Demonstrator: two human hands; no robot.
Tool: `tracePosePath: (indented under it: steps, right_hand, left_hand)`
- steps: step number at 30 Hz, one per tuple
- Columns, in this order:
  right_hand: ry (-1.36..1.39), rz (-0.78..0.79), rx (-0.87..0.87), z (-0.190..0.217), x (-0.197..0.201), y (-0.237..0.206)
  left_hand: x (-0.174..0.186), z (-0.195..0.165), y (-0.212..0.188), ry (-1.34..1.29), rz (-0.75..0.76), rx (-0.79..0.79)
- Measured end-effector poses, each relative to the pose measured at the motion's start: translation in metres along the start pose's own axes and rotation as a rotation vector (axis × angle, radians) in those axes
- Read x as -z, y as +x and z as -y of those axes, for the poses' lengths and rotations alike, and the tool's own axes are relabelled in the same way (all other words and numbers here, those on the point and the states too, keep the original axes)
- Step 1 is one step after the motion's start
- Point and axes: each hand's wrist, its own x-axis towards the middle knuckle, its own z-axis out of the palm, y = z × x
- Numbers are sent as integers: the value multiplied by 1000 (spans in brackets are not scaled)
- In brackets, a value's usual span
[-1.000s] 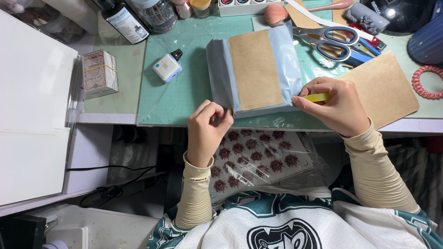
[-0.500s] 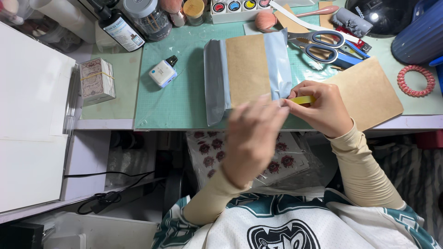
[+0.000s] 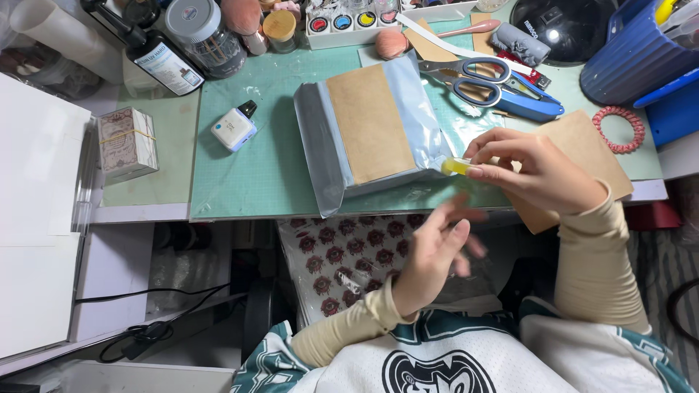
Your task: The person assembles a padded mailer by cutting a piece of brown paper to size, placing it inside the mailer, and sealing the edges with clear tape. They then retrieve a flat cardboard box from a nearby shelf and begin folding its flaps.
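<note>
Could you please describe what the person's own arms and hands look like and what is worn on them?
Both arms wear close-fitting, long cream-beige sleeves that end at the wrists, with soft creases along them. The left hand and right hand are bare: no gloves, and no rings or watch that I can make out. Above the sleeves sits a white top with dark green trim and a dark round print.

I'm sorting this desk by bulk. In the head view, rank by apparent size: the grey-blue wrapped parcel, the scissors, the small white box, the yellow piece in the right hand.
1. Grey-blue parcel
2. Scissors
3. Small white box
4. Yellow piece, pinched in the right hand, partly hidden
</note>
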Motion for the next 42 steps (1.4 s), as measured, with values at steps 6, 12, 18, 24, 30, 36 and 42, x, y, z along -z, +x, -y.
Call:
tracePosePath:
  steps: [6, 12, 18, 24, 30, 36, 42]
  right_hand:
    - [-63, 92, -133, -1, 15, 8]
    - [-61, 190, -50, -5, 23, 21]
    - [-434, -28, -106, -29, 49, 43]
    - [-1079, -29, 141, -81, 30, 94]
    - [-1184, -141, 157, -85, 34, 101]
    - [-575, -249, 115, -29, 56, 81]
    - [-95, -294, 362, 6, 51, 72]
  left_hand:
    - [-30, 24, 19, -380, -139, -137]
    - [-23, 28, 56, -699, -203, 38]
    - [-23, 33, 69, -611, -149, 106]
    - [-36, 29, 73, -615, -87, 53]
    - [-42, 33, 80, -439, -43, -33]
    - [-43, 50, 87, -239, -47, -136]
    - [-46, 59, 91, -174, -18, -223]
